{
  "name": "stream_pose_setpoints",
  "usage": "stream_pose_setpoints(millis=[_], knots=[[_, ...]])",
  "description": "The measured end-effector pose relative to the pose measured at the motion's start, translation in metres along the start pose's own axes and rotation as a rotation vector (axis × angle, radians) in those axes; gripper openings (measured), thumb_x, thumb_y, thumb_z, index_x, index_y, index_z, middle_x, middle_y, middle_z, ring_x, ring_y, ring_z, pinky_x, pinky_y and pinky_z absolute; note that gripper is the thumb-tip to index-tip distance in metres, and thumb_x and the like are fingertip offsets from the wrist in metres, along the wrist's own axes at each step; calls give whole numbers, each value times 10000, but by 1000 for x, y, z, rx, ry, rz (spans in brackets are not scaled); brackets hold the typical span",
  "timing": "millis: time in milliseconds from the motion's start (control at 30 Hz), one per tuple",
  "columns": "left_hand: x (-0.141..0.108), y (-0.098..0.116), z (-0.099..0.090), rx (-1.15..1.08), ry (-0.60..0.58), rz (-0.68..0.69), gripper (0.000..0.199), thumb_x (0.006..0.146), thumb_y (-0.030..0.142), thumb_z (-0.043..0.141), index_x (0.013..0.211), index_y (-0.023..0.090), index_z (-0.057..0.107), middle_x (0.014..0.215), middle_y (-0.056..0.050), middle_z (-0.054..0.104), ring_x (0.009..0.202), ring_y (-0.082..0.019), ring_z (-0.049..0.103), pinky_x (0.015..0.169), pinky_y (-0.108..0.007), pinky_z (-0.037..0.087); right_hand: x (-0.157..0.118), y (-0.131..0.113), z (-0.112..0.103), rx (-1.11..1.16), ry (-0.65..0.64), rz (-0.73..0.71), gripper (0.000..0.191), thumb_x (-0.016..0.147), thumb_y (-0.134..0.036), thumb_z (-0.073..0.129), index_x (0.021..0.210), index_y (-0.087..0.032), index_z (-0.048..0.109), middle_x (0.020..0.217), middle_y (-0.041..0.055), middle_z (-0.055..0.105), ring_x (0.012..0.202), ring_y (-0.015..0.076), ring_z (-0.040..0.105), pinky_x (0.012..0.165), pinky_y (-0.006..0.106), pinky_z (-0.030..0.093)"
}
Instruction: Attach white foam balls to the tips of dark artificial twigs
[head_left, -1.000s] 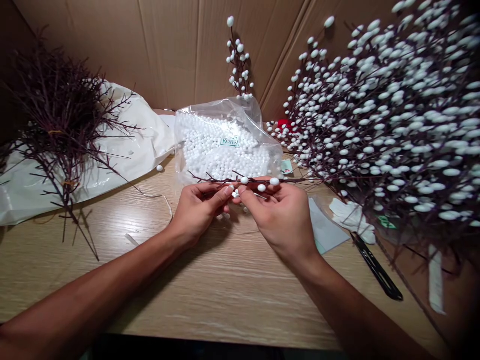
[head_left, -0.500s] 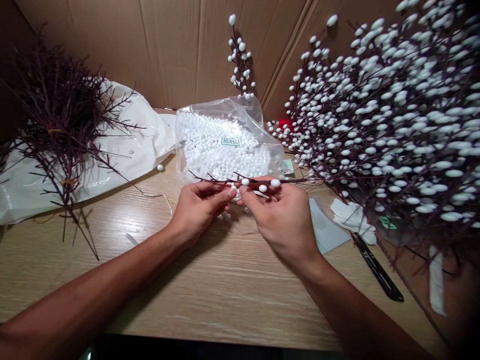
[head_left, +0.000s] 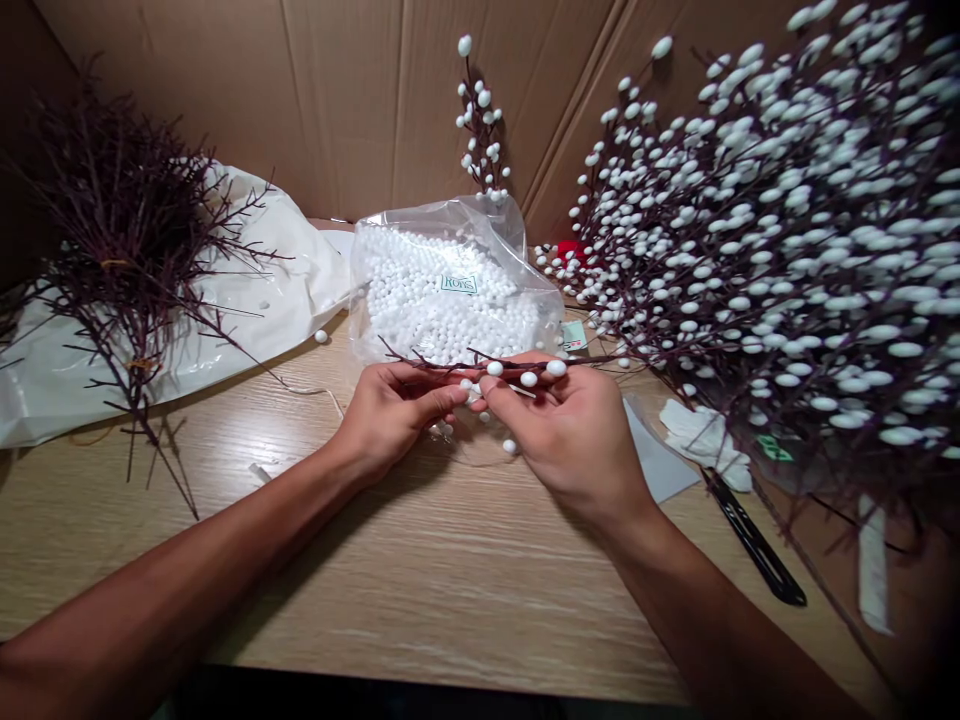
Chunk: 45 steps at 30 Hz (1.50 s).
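Between my two hands a thin dark artificial berry branch (head_left: pixel 480 359) lies crosswise, with bare twigs at its left end and a few white berries along its right part. My left hand (head_left: pixel 386 420) is closed around the bare left part, its thumb and fingertip pinched beside a small white berry (head_left: pixel 466 385). My right hand (head_left: pixel 589 440) grips the branch from the right, thumb pressed near the middle; its other fingers are partly hidden. A loose-looking white berry (head_left: pixel 510 447) shows just below the right thumb. Behind the hands rests a clear plastic bag of white berries (head_left: pixel 457 310).
Bare dark twigs (head_left: pixel 127 220) lie bundled on a white plastic sheet (head_left: pixel 285 270) at left. A large mass of white-berried branches (head_left: pixel 772 250) fills the right. A black-handled cutter (head_left: pixel 757 540), crumpled white tissue (head_left: pixel 705 440) and paper (head_left: pixel 664 460) lie at right. Cardboard (head_left: pixel 337 100) stands behind.
Both hands stay nearly in place, with small finger movements on the branch. A white berry now shows below my right thumb.
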<state>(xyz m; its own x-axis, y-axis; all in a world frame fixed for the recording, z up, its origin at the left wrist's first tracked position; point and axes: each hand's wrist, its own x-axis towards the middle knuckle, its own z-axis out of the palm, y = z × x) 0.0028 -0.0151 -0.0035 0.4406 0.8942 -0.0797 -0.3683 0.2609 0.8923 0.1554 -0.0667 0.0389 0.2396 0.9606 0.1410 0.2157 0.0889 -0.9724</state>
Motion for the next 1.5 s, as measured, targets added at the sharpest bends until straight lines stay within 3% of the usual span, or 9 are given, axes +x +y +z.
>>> stream_pose_setpoints(millis=[667, 1067, 1300, 1500], knots=[[-1, -1, 3, -45, 3, -10, 301, 638, 227, 953, 911, 161, 848, 924, -131, 817, 732, -160, 708, 636, -254, 506, -1, 2, 3, 17, 33, -45, 55, 801, -204, 769, 800, -174, 722, 810, 59, 786, 784, 204, 768, 723, 289, 640], [-2, 0, 4, -124, 19, -44, 270, 642, 206, 950, 885, 152, 846, 883, -106, 810, 680, -113, 670, 627, -225, 496, -1, 3, 2, -6, 24, -47, 40, 826, -194, 752, 803, -166, 734, 822, 68, 797, 794, 201, 770, 750, 290, 638], [0, -2, 3, -108, 74, -64, 240, 656, 237, 944, 840, 117, 845, 818, -117, 785, 617, -99, 609, 563, -226, 428, -4, 2, 6, 5, 38, -17, 69, 843, -217, 752, 819, -163, 717, 759, 48, 777, 693, 175, 752, 663, 252, 628], [0, -3, 3, -176, 67, -87, 258, 591, 194, 968, 803, 119, 842, 859, -118, 797, 713, -129, 666, 680, -249, 493, -5, 2, 9, 47, 35, -9, 95, 821, -240, 772, 827, -166, 713, 738, 39, 769, 637, 182, 757, 620, 250, 630]])
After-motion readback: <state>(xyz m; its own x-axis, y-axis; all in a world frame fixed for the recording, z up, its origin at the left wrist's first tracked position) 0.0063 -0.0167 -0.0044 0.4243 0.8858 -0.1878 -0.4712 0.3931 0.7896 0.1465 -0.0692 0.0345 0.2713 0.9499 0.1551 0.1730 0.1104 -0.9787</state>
